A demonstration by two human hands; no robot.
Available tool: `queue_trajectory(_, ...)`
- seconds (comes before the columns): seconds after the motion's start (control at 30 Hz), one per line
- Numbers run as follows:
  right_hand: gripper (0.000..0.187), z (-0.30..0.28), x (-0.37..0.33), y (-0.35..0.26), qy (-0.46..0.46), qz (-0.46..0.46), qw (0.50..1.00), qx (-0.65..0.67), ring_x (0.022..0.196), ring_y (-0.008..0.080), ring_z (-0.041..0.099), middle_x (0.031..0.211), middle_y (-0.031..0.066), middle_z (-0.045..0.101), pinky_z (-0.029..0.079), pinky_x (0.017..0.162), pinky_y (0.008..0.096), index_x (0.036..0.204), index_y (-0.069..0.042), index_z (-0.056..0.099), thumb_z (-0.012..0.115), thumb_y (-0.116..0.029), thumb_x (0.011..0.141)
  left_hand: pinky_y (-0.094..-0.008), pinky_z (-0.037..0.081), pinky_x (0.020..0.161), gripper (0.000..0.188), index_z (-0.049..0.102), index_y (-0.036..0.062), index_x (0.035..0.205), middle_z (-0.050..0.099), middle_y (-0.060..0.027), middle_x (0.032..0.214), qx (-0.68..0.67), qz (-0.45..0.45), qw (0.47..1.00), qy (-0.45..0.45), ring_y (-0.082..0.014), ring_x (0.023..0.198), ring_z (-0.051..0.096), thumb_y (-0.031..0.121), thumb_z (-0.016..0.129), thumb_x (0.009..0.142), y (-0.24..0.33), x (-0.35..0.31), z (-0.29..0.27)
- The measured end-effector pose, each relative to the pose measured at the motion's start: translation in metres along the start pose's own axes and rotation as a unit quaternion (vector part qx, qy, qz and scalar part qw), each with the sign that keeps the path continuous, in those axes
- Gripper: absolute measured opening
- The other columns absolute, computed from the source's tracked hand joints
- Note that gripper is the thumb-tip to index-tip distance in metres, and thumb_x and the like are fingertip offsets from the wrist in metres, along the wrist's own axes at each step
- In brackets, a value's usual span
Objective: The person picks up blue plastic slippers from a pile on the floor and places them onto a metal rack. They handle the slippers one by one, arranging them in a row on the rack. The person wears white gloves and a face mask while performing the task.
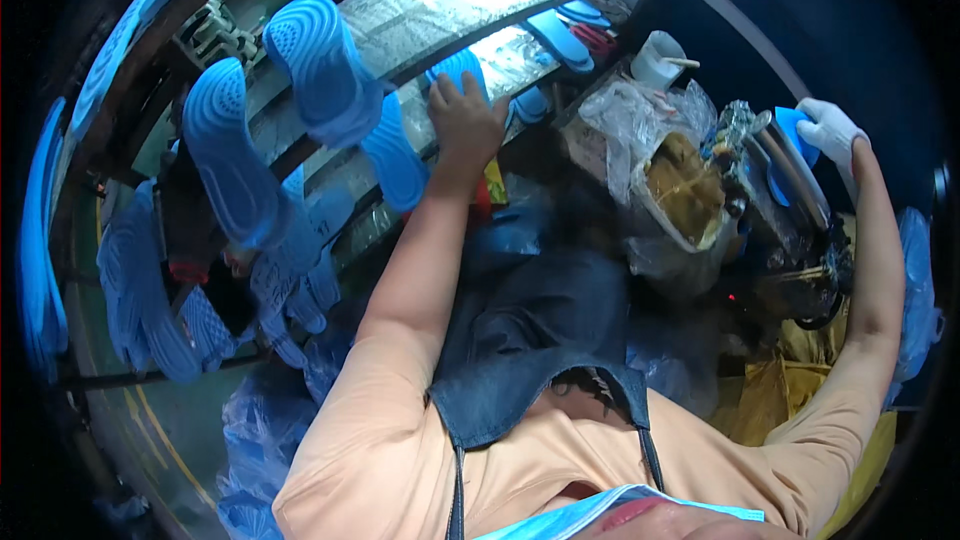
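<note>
My bare left hand (468,122) reaches up to the shelf at the upper middle. Its fingers are spread and lie on a light-blue shoe sole (458,64); part of that sole is hidden under the hand. At the far right my right hand (830,135), in a white glove, is closed on the edge of a flat blue sole (792,132). That sole stands against a metal roller (790,172), and its lower part is partly hidden. Another blue sole (395,155) hangs over the shelf edge, left of my left forearm.
Several patterned blue soles, among them a tall one (228,155), stick out at the left. A long metal shelf (440,15) crosses the top. A plastic-lined container (690,190) with brownish contents and a white cup (657,60) stand between my hands. Blue plastic bags (262,440) lie lower left.
</note>
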State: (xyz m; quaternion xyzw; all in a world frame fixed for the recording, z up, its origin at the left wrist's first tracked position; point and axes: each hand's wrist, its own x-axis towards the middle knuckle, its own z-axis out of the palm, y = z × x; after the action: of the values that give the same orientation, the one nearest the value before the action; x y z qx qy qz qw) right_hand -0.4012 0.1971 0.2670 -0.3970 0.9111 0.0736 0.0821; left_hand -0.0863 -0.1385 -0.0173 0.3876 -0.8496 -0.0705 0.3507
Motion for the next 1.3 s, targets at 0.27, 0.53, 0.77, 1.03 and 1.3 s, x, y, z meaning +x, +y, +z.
queue_trajectory(0.27,0.041,-0.093,0.147,-0.067,0.119,-0.052,0.973,0.189,0.095,0.0159,0.056,0.101,0.0051,0.06,0.047,0.088,0.0372,0.113,-0.011,0.06,0.058,-0.045,0.09,-0.0563,0.022,0.111,0.086,0.035,-0.0062,0.141,0.026,-0.0331,0.147,-0.013,-0.084,0.986,-0.141,-0.0448,0.138,0.025,0.052,0.063,0.084,0.004,0.01,-0.002)
queue_trajectory(0.53,0.065,-0.045,0.256,-0.203,0.139,0.081,0.907,0.39,0.102,0.0165,0.061,0.111,0.0095,0.066,0.048,0.091,0.036,0.133,-0.007,0.052,0.055,-0.055,0.09,-0.0588,0.023,0.109,0.087,0.033,-0.0068,0.14,0.026,-0.035,0.146,-0.021,-0.093,0.974,-0.204,-0.0487,0.136,0.026,0.046,0.069,0.081,0.002,0.016,-0.014)
queue_trajectory(0.77,0.082,-0.027,0.329,-0.215,0.031,0.131,0.98,0.147,0.114,0.0297,0.059,0.13,0.0241,0.056,0.046,0.097,0.0391,0.142,-0.009,0.045,0.043,-0.07,0.088,-0.0554,0.03,0.105,0.083,0.036,-0.0078,0.138,0.039,-0.0283,0.134,-0.006,-0.052,0.987,-0.152,-0.0437,0.128,0.035,0.042,0.069,0.08,-0.002,0.013,-0.007)
queue_trajectory(1.03,0.071,-0.014,0.316,-0.23,0.16,0.026,0.973,-0.165,0.118,0.0378,0.057,0.129,0.0262,0.055,0.05,0.093,0.0427,0.131,-0.002,0.051,0.071,-0.039,0.074,-0.0529,0.031,0.105,0.071,0.039,-0.007,0.135,0.041,-0.0281,0.132,0.016,-0.034,0.985,-0.167,-0.0437,0.123,0.039,0.035,0.064,0.083,-0.008,0.013,0.0)
queue_trajectory(1.3,0.057,-0.062,0.217,-0.192,0.051,-0.09,0.983,-0.15,0.119,0.0307,0.056,0.13,0.0167,0.059,0.044,0.1,0.0396,0.127,-0.002,0.056,0.063,-0.037,0.083,-0.0562,0.037,0.103,0.063,0.036,-0.0083,0.137,0.047,-0.0352,0.129,-0.103,-0.05,0.988,-0.103,-0.0527,0.12,0.044,0.016,0.055,0.083,-0.007,0.017,-0.048)
